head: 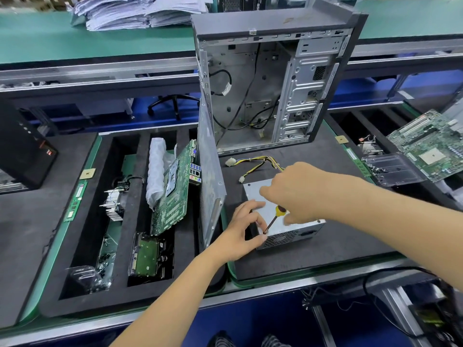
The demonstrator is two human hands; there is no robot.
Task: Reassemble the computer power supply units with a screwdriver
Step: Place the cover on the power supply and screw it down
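Now driving a screwdriver (275,219) gripped in right hand (295,194), left hand (243,229) fingers curled, steadying the stiff, probably heavy metal power supply (295,230) corner.

Under the right hand (288,189) lies a boxy power supply of dull grey sheet metal (269,196), smooth on top, its near face a punched mesh; the screwdriver (274,219) in that hand has a glossy yellow and black plastic handle and a dark metal shaft. The matt black, slightly fuzzy foam surface (325,246) spreads beneath both hands. Beyond the right hand stands an open tower case of bare, faintly scuffed steel (275,83), and left of the left hand (240,234) a green circuit board with a satin sheen (172,194) leans beside crinkled clear plastic wrap (155,171).
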